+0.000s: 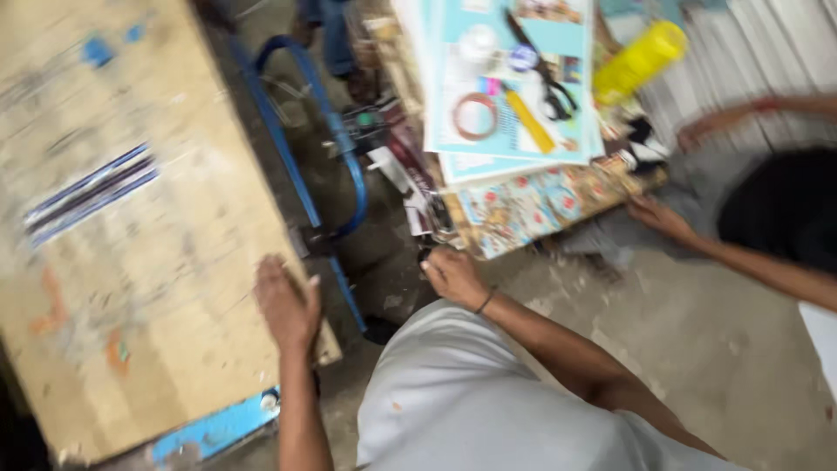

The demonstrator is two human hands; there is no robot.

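On the wooden board (131, 227), left hand (288, 305) lies flat, fingers together; right hand (453, 277) curled at the stack of printed sheets (523, 205), grip unclear

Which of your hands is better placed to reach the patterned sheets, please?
Probably the right hand: it is beside the patterned sheets, while the left hand rests flat on the board.

Light: soft, even, moderately bright; source not visible.
Shadows: weak; darkest in the gap between the hands, under the blue frame (336, 148).
Glare: none; yellow bottle (639, 59) far beyond the right hand (453, 277) is brightest.
Blur: motion smear everywhere, strongest on the board (131, 218) under the left hand (286, 305).
Focus: nothing crisp.
Corners: bottom left drops to black.
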